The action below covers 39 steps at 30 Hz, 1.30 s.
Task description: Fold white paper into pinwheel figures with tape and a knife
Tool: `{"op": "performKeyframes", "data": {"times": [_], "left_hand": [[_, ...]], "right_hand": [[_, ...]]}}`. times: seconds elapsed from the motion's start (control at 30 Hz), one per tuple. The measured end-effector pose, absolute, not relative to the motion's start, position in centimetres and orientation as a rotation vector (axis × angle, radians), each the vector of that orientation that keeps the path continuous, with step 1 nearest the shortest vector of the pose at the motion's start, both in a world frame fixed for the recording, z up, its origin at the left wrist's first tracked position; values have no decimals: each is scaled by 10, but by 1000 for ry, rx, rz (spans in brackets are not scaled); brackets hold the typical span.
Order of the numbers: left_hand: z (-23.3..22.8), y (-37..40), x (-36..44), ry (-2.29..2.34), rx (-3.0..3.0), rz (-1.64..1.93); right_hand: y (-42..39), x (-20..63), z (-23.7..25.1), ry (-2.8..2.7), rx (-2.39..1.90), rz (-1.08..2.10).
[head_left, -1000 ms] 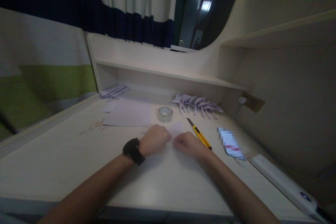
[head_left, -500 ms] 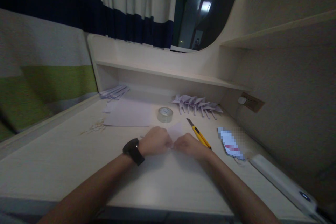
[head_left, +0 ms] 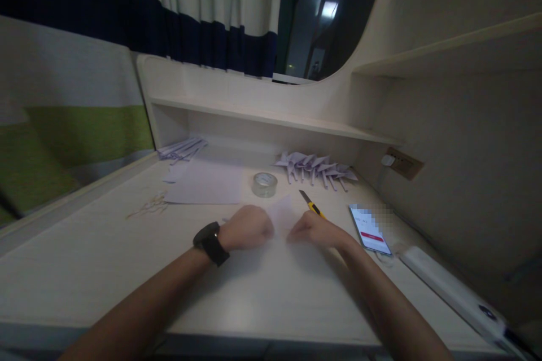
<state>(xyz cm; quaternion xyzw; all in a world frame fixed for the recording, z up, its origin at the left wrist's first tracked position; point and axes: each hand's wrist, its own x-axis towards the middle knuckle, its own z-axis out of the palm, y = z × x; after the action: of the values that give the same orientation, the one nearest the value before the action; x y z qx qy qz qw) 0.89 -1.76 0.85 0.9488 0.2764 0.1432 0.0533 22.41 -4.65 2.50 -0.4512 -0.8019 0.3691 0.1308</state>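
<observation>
The left hand (head_left: 248,228), a watch (head_left: 210,243) on its wrist, and the right hand (head_left: 315,229) each pinch a side of a small sheet of paper (head_left: 281,215) lying flat on the desk (head_left: 105,254), so a fold looks to be in hand, and pressing the crease calls for matched edges. Just right of the paper lies a utility knife (head_left: 311,205), close to the right hand, with a phone (head_left: 370,229) further right. Behind the paper sit a tape roll (head_left: 265,184), a larger sheet (head_left: 207,184) and a row of folded paper shapes (head_left: 315,167).
</observation>
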Motion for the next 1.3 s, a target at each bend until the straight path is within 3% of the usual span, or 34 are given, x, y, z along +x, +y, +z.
{"op": "performKeyframes", "data": {"times": [0.23, 0.63, 1.07, 1.3], "left_hand": [[6, -16, 7, 845, 2944, 422], [8, -12, 5, 922, 2903, 385], [11, -14, 10, 849, 2759, 604], [12, -20, 8, 754, 2813, 636]], "right_hand": [[-40, 215, 1, -2406, -1167, 870], [-34, 232, 6, -2284, -1271, 1009], [-35, 214, -7, -1918, -1307, 798], [-49, 213, -9, -1653, -1260, 948]]}}
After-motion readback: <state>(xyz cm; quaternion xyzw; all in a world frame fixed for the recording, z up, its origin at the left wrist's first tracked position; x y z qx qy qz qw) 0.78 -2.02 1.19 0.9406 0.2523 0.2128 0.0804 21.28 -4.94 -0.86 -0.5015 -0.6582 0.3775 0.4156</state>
